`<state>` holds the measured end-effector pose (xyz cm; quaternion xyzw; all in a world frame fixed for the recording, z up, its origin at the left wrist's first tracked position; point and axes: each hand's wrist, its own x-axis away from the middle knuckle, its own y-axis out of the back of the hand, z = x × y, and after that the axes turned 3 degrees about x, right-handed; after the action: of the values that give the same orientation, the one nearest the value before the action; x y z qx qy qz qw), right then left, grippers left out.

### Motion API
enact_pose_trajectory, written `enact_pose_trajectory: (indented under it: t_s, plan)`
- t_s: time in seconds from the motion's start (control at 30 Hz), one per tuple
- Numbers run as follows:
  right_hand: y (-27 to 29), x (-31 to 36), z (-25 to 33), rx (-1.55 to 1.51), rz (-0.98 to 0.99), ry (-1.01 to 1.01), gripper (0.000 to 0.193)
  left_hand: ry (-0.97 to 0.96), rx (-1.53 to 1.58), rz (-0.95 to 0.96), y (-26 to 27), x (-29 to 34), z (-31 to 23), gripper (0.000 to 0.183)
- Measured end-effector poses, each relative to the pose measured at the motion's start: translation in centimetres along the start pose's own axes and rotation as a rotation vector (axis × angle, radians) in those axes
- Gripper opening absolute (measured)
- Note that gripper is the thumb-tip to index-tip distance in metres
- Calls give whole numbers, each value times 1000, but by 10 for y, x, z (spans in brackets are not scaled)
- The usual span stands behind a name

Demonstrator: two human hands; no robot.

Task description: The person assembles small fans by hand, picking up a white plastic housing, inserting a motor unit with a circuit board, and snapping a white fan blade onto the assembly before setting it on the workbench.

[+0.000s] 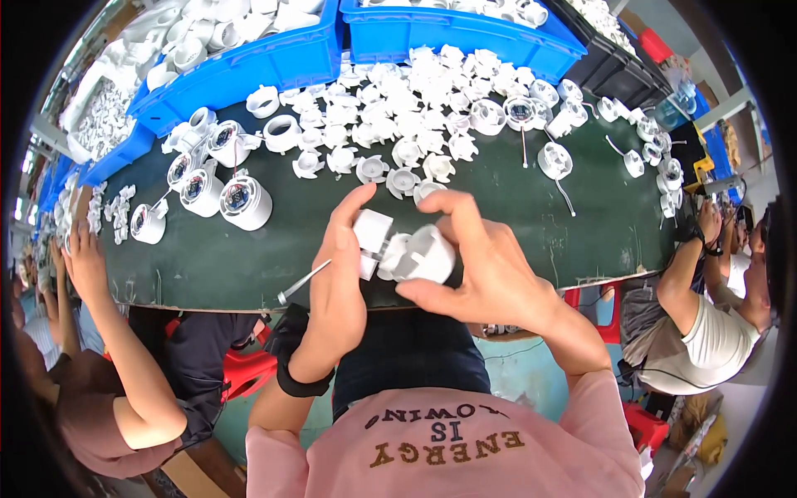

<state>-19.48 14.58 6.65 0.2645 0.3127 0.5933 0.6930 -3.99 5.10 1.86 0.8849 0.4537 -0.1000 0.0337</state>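
My left hand (336, 286) is closed around a white plastic cylindrical part (373, 232) above the table's near edge. A thin pale cable (305, 280) with a small plug sticks out on the outer side of that hand. In my right hand (498, 270), thumb and fingers grip a white cup-shaped housing (433, 256), tilted with its opening toward the left. Between the two parts sits a white finned piece (393, 257), like a small impeller; whether it is joined to either one I cannot tell. Loose white finned pieces (403, 181) lie just beyond my fingers.
Assembled white motor units (246, 203) stand at the left of the dark green table (290, 249). More units with cables (554, 160) lie at the right. Blue bins (465, 31) and a black crate (614, 62) line the back. Co-workers sit on both sides.
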Motion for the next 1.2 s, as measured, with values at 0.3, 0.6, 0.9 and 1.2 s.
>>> enact_pose_trajectory:
  t_s: [0.3, 0.6, 0.9, 1.2]
  plan:
    - [-33, 24, -25, -292, -199, 228, 56, 186, -103, 130, -6, 9, -6, 44]
    - [-46, 32, -26, -375, -270, 153, 56, -20, -147, 91, -22, 15, -1, 42]
    - [-70, 29, -28, -529, -360, 366, 67, -123, -155, 98, -33, 23, -2, 41]
    - [-76, 23, -25, -577, -307, 440, 72, -118, -138, 174, -26, 20, -15, 43]
